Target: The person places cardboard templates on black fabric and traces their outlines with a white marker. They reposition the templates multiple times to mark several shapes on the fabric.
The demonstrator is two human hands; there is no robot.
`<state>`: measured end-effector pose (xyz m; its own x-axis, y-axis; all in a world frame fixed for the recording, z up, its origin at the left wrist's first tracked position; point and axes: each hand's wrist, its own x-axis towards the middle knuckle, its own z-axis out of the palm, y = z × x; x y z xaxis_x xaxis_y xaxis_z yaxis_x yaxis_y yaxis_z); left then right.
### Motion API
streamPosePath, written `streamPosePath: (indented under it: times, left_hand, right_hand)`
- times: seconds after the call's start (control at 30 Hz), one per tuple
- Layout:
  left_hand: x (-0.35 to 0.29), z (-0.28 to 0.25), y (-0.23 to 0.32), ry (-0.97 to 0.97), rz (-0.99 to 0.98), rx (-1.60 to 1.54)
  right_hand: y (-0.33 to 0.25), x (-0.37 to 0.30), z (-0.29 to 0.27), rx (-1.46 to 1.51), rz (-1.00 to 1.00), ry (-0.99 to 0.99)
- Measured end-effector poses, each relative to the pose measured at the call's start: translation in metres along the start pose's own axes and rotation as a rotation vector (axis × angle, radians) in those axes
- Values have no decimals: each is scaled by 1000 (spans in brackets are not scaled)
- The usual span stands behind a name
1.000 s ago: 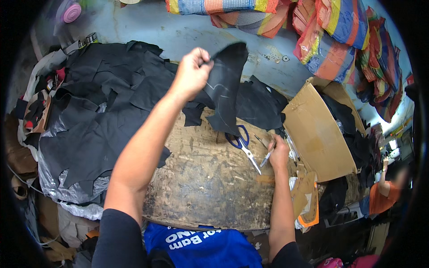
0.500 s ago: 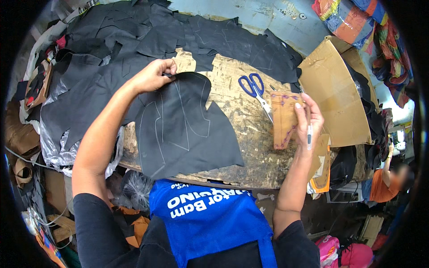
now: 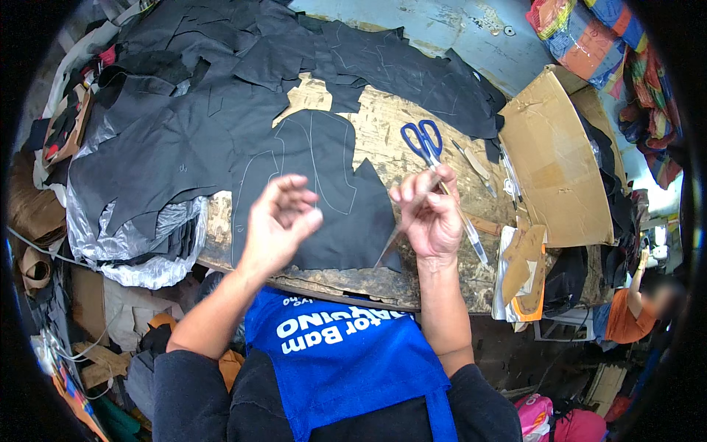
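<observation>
Above the near edge of the worn wooden board point(image 3: 412, 125) your right hand point(image 3: 429, 214) hovers with its fingers curled together around a thin brown card template point(image 3: 401, 230) and a slim pen point(image 3: 465, 225). The pen's long axis slants down and to your right, out past the heel of the hand; the template hangs from the fingers toward your left, its lower tip over the black leather piece point(image 3: 313, 195).

That leather piece lies flat on the board just to the left of your right hand, and directly beneath your left hand point(image 3: 280, 221). Its long axis runs away from you, narrow end far, broad end toward your blue apron point(image 3: 346, 353), and pale traced outlines follow the same direction. Your left hand is lifted off it, fingers loosely spread and curved, gripping nothing. So the left hand is the nearer one to the leather's middle, while the right hand sits at its right border.

Beyond your right hand, blue-handled scissors point(image 3: 423, 141) lie on the board, blades pointing back toward your knuckles. Farther out, a heap of black leather offcuts point(image 3: 184, 110) covers the far-left part, and a cardboard sheet point(image 3: 549, 169) leans at the right.
</observation>
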<state>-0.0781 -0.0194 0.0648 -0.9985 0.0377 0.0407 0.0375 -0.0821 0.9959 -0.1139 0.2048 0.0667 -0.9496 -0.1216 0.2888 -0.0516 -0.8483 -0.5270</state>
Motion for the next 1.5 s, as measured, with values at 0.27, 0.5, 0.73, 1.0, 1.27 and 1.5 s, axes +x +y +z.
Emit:
streamPosePath:
  times: [0.27, 0.5, 0.73, 1.0, 1.27, 1.5]
  left_hand:
    - [-46, 19, -8, -251, -327, -359]
    - [-69, 43, -4, -464, 603, 760]
    - [-76, 44, -13, -662, 357, 704]
    - [-62, 40, -25, -713, 266, 898]
    - [-73, 45, -22, -800, 268, 1057]
    - [-78, 52, -15, -859, 151, 1090]
  right_hand:
    - [28, -19, -24, 208, 179, -193]
    - [25, -22, -52, 44, 276, -230]
    - [18, -19, -71, -283, 329, -166]
    - [1, -27, -66, -809, 128, 36]
    - [-7, -48, -57, -1567, 37, -125]
    - [3, -43, -59, -1552, -17, -66]
